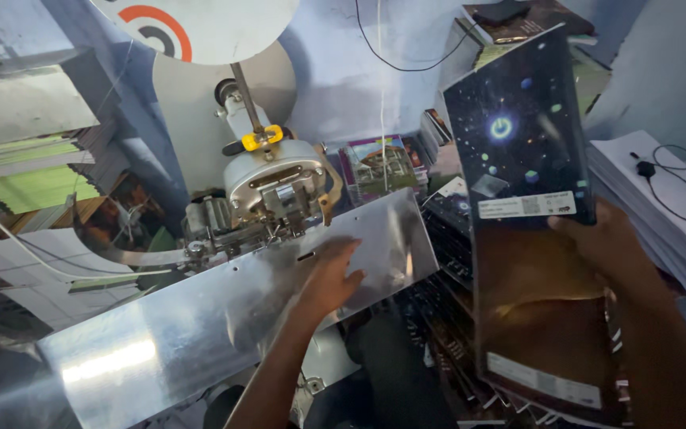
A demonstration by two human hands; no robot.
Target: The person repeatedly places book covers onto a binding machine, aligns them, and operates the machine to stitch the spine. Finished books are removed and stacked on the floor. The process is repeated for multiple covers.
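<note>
A glossy dark booklet cover [522, 159] is held upright by the right hand [609, 246], gripped at its right edge about halfway up. Its long axis runs nearly vertical, the top tilted slightly toward the right. The printed face, dark with small coloured dots and a glowing ring, is turned toward the camera. The lower half is seen in brown shadow. Fingers are closed around the edge; only the thumb side is visible, the rest being hidden behind the sheet.

The left hand [331, 274] is laid flat, fingers spread and holding nothing, on the sloped metal plate [200, 326] of the stitching machine [275, 187], just below the machine head.

A pale rectangular label [527, 206] is noted on the cover, level with the right-hand grip and to its left. A second pale label [545, 381] lies well below the grip, near the bottom edge. Its print is too small to make out.

Below the held sheet, a stack of similar dark covers [454, 238] is partly hidden. The white paper stack [660, 206], right of the grip, is cut off by the frame edge, with a black cable [680, 187] lying on it. A round white sign [200, 24] with an orange arc is cropped at the top. Green and white paper piles [33, 159] appear blurred far left of the left hand.
</note>
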